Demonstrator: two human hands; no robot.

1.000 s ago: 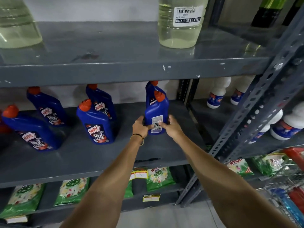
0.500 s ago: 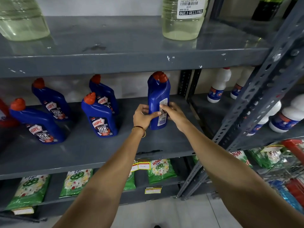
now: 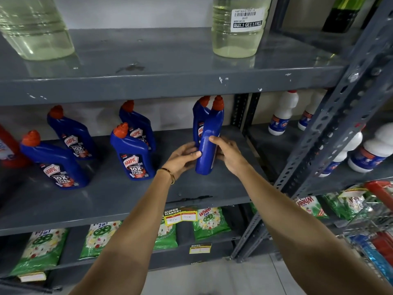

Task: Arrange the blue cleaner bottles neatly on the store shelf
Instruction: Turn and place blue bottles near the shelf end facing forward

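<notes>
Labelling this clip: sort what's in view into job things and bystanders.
Job: narrow-side-on blue plastic cleaner bottle gripped by left hand and right hand; grey metal shelf.
Bystanders: white plastic bottles; green detergent packets; clear jug of yellowish liquid.

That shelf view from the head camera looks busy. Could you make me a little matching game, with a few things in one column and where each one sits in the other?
Things:
1. held blue bottle
2. clear jug with barcode label
3. white bottles
4. green packets

Places:
A. lowest shelf
B. top shelf
C. between the left hand and right hand, middle shelf
D. neighbouring rack to the right

Pairs: 1-C, 2-B, 3-D, 4-A
</notes>
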